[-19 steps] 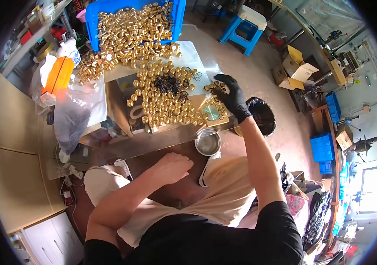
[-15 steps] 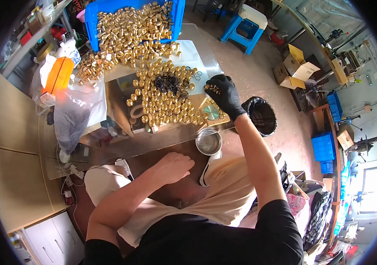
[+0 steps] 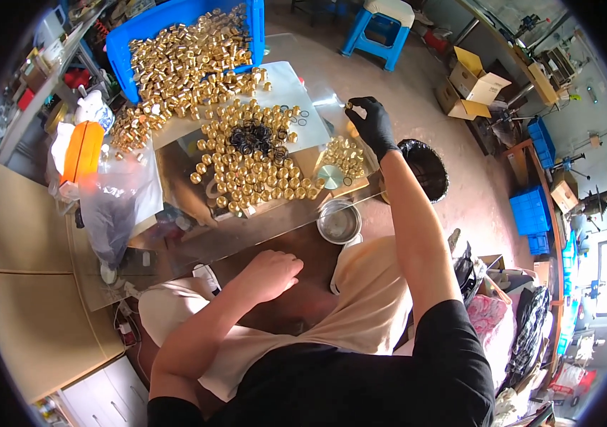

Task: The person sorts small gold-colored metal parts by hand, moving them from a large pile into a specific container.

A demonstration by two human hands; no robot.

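Observation:
My right hand (image 3: 374, 129), in a black glove, is over the table's right edge. Its thumb and fingers pinch a small brass fitting (image 3: 349, 106). Beside its wrist, a heap of small brass pieces (image 3: 342, 155) lies in a shallow tray next to a pale green disc (image 3: 330, 176). My bare left hand (image 3: 273, 274) hangs over my lap, fingers loosely curled, with nothing visible in it. Many brass caps (image 3: 268, 174) cover the middle of the table around a pile of black rubber rings (image 3: 255, 138).
A blue bin (image 3: 124, 70) spills brass pieces at the far left. Nearby lie an orange pouch (image 3: 83, 151) and a plastic bag (image 3: 110, 206). Below the table edge are a metal bowl (image 3: 339, 221) and a black-lined trash bin (image 3: 426, 171). A blue stool (image 3: 378, 32) stands beyond.
My right hand has risen off the heap of small brass pieces, moved slightly away from me, and now holds a fitting at its fingertips. The view has shifted a little; my left hand stays over my lap.

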